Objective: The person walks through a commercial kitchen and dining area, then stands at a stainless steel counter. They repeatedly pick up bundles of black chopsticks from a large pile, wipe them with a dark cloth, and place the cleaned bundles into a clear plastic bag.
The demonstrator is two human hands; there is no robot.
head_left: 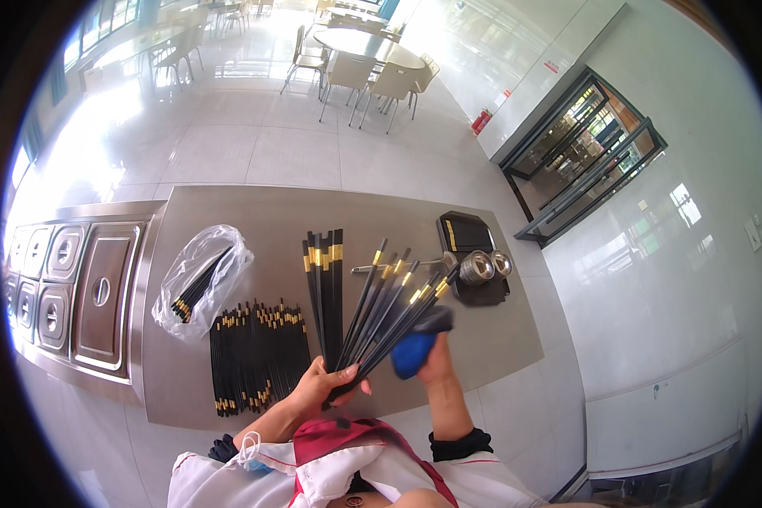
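Observation:
My left hand point(320, 383) is closed round the lower ends of a fanned bunch of black chopsticks point(379, 320) with gold bands. Just to the right, my right hand point(436, 366) grips a cloth point(411, 354), blue with a dark part, beside the bunch; motion blurs it a little. Behind my left hand, more black chopsticks point(320, 284) point away from me; whether they lie on the table or are held cannot be told. A wide row of loose chopsticks point(258, 356) covers the table at left. Farther left, a clear plastic bag point(229, 241) holds several more.
The grey table point(415, 212) bears a dark tray point(483, 296) with round metal containers point(477, 267) at right. A metal utensil's handle point(366, 269) lies behind the bunch. Lidded steel food pans point(106, 296) adjoin at left. Beyond stand a round table point(368, 46) and chairs point(347, 76).

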